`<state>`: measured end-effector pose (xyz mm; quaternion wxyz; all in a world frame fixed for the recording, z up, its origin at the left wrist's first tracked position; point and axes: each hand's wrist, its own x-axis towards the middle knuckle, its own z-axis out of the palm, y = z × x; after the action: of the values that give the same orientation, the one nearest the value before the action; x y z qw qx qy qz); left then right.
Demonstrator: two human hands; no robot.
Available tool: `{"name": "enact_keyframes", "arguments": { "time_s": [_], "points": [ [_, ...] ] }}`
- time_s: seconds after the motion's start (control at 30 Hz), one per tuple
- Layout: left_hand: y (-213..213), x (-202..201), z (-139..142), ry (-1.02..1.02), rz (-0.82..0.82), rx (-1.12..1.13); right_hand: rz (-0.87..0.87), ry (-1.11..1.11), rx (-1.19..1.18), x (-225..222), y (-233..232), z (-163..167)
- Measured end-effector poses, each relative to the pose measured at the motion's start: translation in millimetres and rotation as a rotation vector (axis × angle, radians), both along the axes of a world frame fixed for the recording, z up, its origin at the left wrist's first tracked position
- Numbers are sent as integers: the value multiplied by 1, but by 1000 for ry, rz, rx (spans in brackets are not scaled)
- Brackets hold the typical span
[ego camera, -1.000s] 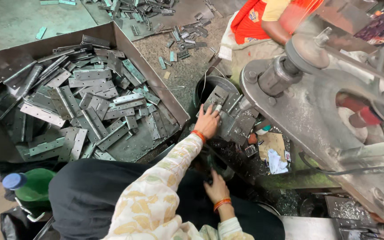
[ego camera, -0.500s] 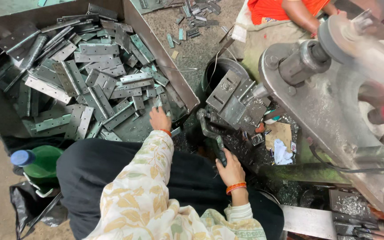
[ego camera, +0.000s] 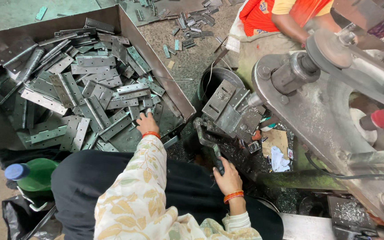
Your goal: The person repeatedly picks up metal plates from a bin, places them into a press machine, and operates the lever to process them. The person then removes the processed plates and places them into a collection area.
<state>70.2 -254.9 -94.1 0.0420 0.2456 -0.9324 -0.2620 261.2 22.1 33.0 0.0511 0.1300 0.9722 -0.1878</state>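
My left hand (ego camera: pixel 146 123) reaches into a large metal bin (ego camera: pixel 167 82) heaped with flat grey metal hinge plates (ego camera: pixel 87 95); its fingers rest on the plates at the bin's near right corner, and I cannot see whether they grip one. My right hand (ego camera: pixel 228 178) is closed around the dark handle of a lever (ego camera: pixel 207 138) on a press machine. Several punched plates (ego camera: pixel 230 111) lean in a black bucket (ego camera: pixel 214 80) beside the machine's die. Both wrists wear orange bangles.
A big grey press machine with a flywheel (ego camera: pixel 334 102) fills the right side. Another person in orange (ego camera: pixel 285 18) sits at the top right. Loose plates (ego camera: pixel 187 26) litter the floor beyond. A green bottle with a blue cap (ego camera: pixel 30 173) stands at the lower left.
My left hand has moved from the bucket of plates leftward into the big bin. My right hand has stayed on the lever handle.
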Motion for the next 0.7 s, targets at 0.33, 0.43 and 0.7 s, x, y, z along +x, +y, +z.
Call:
{"name": "enact_keyframes", "arguments": {
  "time_s": [0.33,0.43,0.7],
  "points": [
    [-1,24,10,-28,25,229,-9,-4,-3,15,6,4],
    [2,34,14,17,46,315,-18,-15,-1,20,6,6],
    [16,39,17,278,234,530,-1,1,-6,28,5,5]
  ]
}}
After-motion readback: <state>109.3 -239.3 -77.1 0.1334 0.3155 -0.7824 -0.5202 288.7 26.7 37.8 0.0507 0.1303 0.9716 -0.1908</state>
